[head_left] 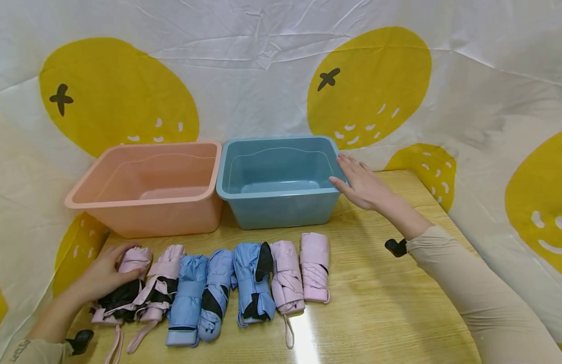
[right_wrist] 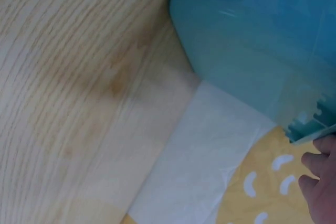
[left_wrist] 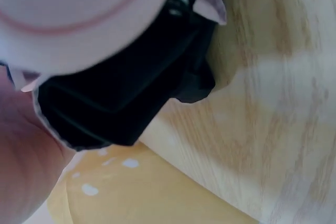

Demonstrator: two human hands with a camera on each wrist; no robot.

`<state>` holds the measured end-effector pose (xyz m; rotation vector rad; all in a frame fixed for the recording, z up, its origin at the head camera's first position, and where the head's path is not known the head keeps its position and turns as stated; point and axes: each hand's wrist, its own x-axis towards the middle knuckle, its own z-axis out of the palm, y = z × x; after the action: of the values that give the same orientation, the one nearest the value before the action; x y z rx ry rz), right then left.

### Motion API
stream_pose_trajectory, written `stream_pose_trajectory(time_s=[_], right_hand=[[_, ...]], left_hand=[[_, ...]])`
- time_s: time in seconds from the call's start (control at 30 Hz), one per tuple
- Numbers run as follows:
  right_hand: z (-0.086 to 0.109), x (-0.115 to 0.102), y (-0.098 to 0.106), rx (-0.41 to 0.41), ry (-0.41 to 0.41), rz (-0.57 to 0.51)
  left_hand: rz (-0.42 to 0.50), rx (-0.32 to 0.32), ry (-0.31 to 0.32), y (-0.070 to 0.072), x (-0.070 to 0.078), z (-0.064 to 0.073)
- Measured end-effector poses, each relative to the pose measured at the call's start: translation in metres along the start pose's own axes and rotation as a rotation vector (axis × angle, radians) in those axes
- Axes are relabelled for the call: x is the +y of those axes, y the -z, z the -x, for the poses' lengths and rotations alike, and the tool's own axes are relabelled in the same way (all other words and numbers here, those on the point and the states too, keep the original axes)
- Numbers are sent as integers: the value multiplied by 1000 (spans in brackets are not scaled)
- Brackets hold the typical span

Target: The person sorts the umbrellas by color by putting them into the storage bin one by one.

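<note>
At the left end of a row of folded umbrellas, my left hand [head_left: 101,273] curves its fingers and thumb round a pink umbrella [head_left: 136,259] with black cloth showing. Close up in the left wrist view are that umbrella's pale end [left_wrist: 79,19] and loose black cloth [left_wrist: 126,87]. My right hand [head_left: 365,184] rests with straight fingers on the right rim of a blue bin [head_left: 281,210]; the right wrist view shows fingers at its edge. Beside the held umbrella lies another pink umbrella [head_left: 168,263], its strap hanging loose.
Three blue umbrellas, among them a plain one [head_left: 187,298], and two more pink ones, the last [head_left: 315,263] at the right end, continue the row. A pink bin [head_left: 162,217] stands left of the blue bin on the wooden table [head_left: 376,313]. A fruit-print cloth [head_left: 258,91] hangs behind.
</note>
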<state>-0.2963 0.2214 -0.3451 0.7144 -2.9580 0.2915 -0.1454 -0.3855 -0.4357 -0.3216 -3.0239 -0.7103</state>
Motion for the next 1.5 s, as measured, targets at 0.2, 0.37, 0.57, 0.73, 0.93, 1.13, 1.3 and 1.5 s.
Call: stream_pose_trajectory(time_s=[0.2, 0.37, 0.57, 0.73, 0.93, 1.13, 1.3, 1.5], right_hand=[[-1, 0, -2, 0, 7, -1], [-1, 0, -2, 9, 9, -8], [0, 2, -4, 27, 12, -16], [0, 4, -6, 36, 13, -21], [0, 3, -6, 35, 14, -34], [1, 3, -4, 36, 11, -41], [1, 3, -4, 41, 18, -42], [1, 2, -4, 49, 20, -35]], left_hand=[[30, 39, 5, -2, 1, 4], [46, 100, -14, 0, 3, 7], [82, 131, -16, 6, 6, 9], [121, 168, -2, 11, 10, 13], [141, 245, 2, 21, 12, 17], [226, 308, 12, 33, 25, 21], [339, 303, 50, 45, 38, 22], [466, 348, 33, 60, 52, 18]])
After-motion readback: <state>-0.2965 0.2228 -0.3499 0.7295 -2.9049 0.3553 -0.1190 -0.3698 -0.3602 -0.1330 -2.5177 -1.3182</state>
